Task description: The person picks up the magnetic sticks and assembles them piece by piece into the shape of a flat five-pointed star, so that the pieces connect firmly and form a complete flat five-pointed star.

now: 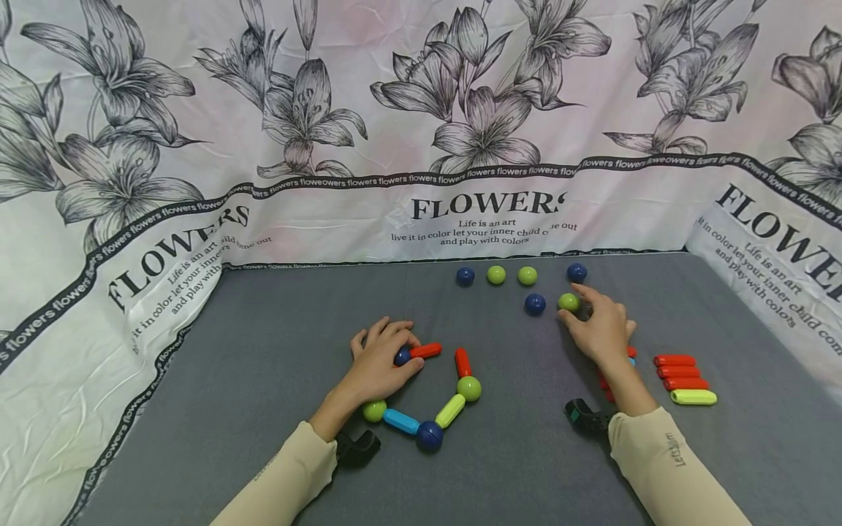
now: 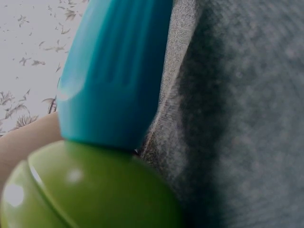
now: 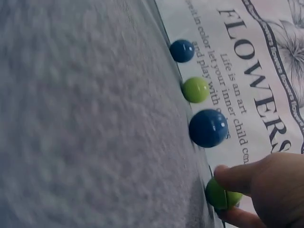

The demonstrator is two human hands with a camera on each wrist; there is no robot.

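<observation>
My left hand holds a dark blue ball between thumb and fingers, the ball partly hidden; a red rod sticks out from it to the right. Near its wrist begins a linked chain: a green ball, a light blue rod, a blue ball, a yellow-green rod, a green ball and an upright-pointing red rod. The left wrist view shows the light blue rod and green ball joined. At the right, my right hand pinches a green ball.
Blue balls and green balls lie loose along the back of the grey cloth. Several red rods and a yellow-green rod lie at the right. More rods are partly hidden under the right forearm.
</observation>
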